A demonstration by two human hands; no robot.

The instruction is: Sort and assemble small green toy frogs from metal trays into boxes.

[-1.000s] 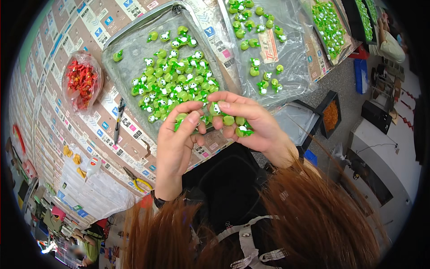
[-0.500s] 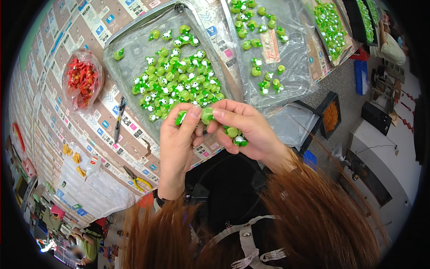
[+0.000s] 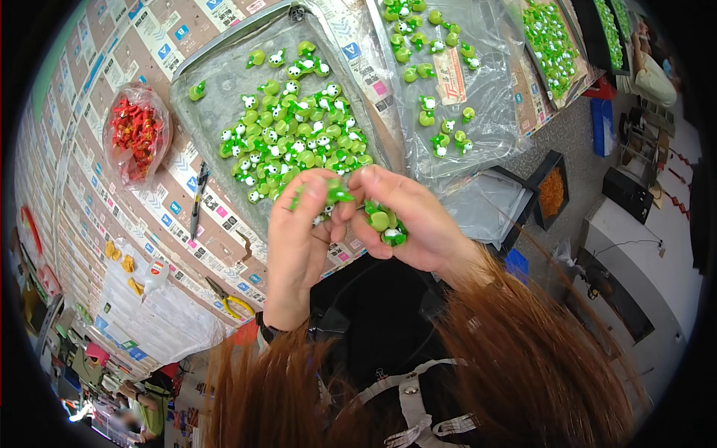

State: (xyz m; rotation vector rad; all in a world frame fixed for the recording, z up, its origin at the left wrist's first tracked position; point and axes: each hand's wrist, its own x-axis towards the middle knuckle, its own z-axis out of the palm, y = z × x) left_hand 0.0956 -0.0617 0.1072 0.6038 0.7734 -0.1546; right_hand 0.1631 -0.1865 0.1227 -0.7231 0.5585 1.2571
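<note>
My left hand (image 3: 293, 243) pinches a small green figurine (image 3: 340, 194) between thumb and fingers, with another bit of green showing at its fingers. Close beside it, my right hand (image 3: 418, 220) has its thumb and index finger near that figurine; whether they touch it I cannot tell. Several green-and-white figurines (image 3: 384, 219) are tucked in the curled lower fingers of the right hand. Both hands are above the near edge of a grey metal tray (image 3: 200, 131), which bears a heap of similar green figurines with white, black-eyed heads (image 3: 291, 134).
Left of the tray lie a plastic bag of red pieces (image 3: 138, 134), a pen (image 3: 199, 200), yellow-handled pliers (image 3: 230, 300) and a small white bottle (image 3: 155, 275). To the right, a film-lined tray (image 3: 489, 97) holds scattered figurines. A black bin (image 3: 551, 193) with orange contents stands beyond.
The figurine between my hands has turned and sits nearer the left fingers. The right thumb and index finger have drawn slightly off it, and the right hand has tilted.
</note>
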